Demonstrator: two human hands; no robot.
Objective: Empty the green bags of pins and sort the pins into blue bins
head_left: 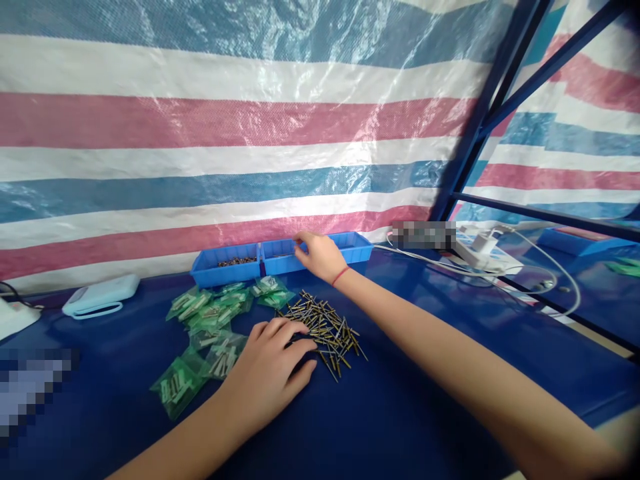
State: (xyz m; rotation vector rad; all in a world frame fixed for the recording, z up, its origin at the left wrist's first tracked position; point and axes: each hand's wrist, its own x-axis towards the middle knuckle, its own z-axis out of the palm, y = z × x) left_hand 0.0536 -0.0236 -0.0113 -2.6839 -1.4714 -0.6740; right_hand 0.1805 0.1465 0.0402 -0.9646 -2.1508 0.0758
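The pin pile (333, 327) lies just right of the nearer left hand (273, 370), axes mixed; fingers loosely spread. Right hand (324, 257) is over the blue bin (357, 253); grip undeterminable.

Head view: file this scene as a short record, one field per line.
Left hand: at the near-left edge of a loose pile of metal pins; contact unclear
Right hand: over the right blue bin; whether it holds anything is unclear
Wrist: red band on the right
Left blue bin: holds small parts
Bags: green-tinted packets left of the pile
Surface: dark blue tabletop
Backdrop: striped sheet
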